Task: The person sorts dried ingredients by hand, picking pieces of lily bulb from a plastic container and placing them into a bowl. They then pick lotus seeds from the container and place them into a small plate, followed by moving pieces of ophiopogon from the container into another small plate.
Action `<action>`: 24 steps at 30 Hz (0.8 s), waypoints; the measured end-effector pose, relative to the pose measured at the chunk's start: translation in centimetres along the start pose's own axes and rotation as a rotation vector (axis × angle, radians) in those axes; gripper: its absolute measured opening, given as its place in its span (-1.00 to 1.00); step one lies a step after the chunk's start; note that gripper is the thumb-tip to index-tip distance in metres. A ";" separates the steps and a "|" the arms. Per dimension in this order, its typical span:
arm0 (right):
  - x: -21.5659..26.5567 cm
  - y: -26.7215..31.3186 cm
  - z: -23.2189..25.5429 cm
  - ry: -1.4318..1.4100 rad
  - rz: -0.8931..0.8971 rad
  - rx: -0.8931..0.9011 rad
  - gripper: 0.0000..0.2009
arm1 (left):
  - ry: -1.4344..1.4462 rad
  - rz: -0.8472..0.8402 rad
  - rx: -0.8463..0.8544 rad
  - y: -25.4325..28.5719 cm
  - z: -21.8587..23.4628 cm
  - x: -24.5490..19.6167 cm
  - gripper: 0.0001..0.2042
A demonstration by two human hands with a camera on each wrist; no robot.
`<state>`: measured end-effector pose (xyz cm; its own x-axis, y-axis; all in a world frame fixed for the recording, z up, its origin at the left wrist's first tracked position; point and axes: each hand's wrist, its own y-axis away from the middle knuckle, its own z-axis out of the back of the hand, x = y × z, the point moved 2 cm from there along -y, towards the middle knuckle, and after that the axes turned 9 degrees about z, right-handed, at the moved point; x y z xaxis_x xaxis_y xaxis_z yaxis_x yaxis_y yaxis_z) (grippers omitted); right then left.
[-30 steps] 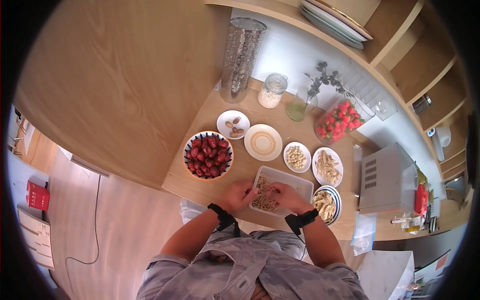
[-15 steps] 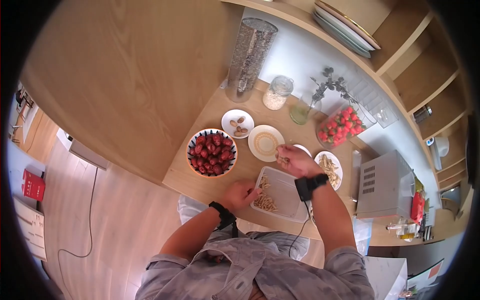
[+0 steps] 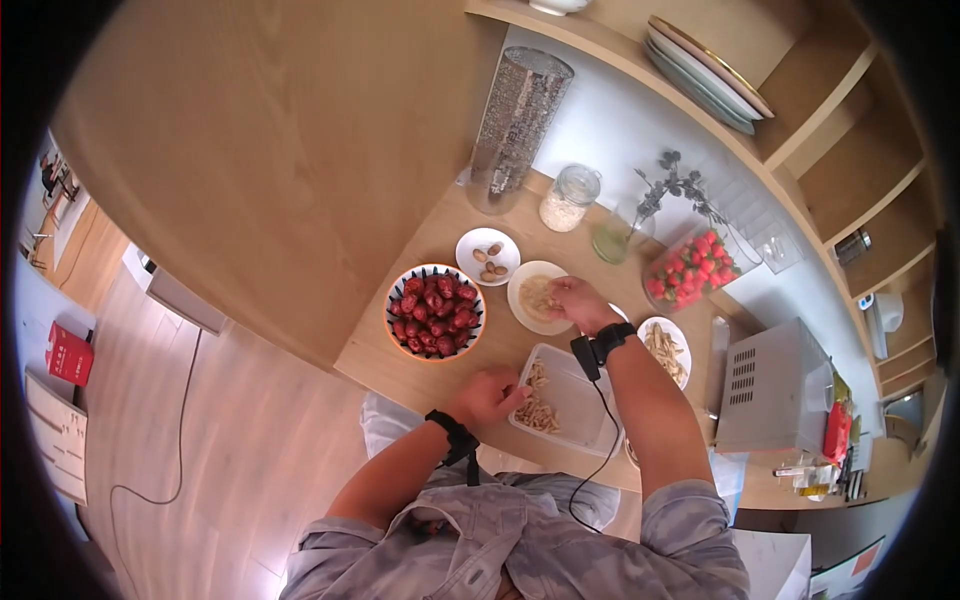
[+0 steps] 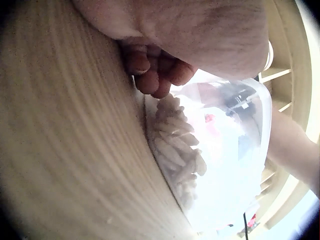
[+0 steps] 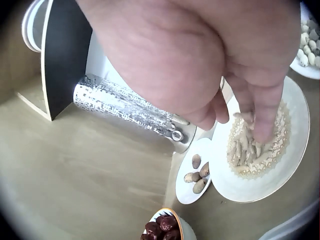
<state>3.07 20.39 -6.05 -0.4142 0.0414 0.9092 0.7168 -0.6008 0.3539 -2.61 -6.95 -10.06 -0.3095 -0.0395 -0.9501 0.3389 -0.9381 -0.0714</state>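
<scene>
My right hand [image 3: 580, 303] is over a white plate [image 5: 225, 182] with a tan ring pattern. Its fingers [image 5: 265, 112] point down onto several short pale dried root pieces [image 5: 243, 150] lying in the middle. At the left rim of a clear plastic container [image 3: 585, 405] is my left hand [image 3: 490, 395]. Its thumb reaches over that rim, while the curled fingers [image 4: 147, 82] show by the outer wall in the left wrist view. More root pieces [image 3: 538, 412] are heaped at the container's left end.
Left of the plate stand a bowl of red dates [image 3: 435, 312] and a small plate of brown nuts [image 3: 490, 270]. A dish of pale sticks [image 3: 665, 350] lies right. Behind are a tall patterned cylinder [image 3: 520, 120], a glass jar [image 3: 570, 200] and a strawberry container [image 3: 690, 270].
My right hand has left the container with root pieces and moved up to the patterned plate, where pieces now lie. My left hand has drawn back from the pieces to the container's rim.
</scene>
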 end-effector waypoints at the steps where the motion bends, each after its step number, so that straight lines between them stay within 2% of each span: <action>1: 0.3 0.5 0.2 -0.032 0.026 0.009 -0.68 | 0.032 0.010 0.001 0.1 -0.2 0.1 -0.61; 3: 0.6 1.3 0.7 -0.099 0.081 0.027 -0.65 | 0.093 0.033 0.003 0.2 -0.4 0.1 -0.61; 6: -0.3 2.0 2.1 -0.017 0.173 0.017 -0.67 | 0.066 0.026 0.022 0.0 -0.2 0.3 -0.62; 9: 0.8 5.5 1.7 -0.249 0.225 0.001 -0.72 | 0.015 0.005 0.046 -0.1 0.0 0.2 -0.70; 13: 1.4 10.6 2.3 -0.308 0.116 0.064 -0.80 | -0.030 -0.026 0.037 -0.4 0.4 0.0 -0.70; 14: 1.9 12.3 2.2 -0.343 0.120 0.174 -0.82 | -0.033 -0.014 0.044 -0.3 0.1 0.4 -0.70; 16: 3.7 16.0 1.5 -0.115 -0.023 0.320 -0.83 | -0.014 0.021 0.055 -0.1 -0.2 0.5 -0.70; 19: 1.2 17.5 0.0 0.088 -0.088 0.418 -0.74 | 0.013 0.058 0.046 0.2 -0.2 0.3 -0.68; 22: -2.4 16.6 -1.2 0.683 0.339 0.310 -0.53 | -0.003 0.040 0.030 0.1 -0.3 0.4 -0.67; 24: -1.4 16.6 -3.0 0.704 0.345 0.275 -0.40 | 0.006 0.073 0.055 0.2 -0.2 0.1 -0.70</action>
<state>13.82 7.96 -2.14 -0.3348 -0.6739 0.6586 0.9415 -0.2681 0.2043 -2.43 -7.10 -10.22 -0.2801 -0.1064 -0.9541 0.3112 -0.9502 0.0147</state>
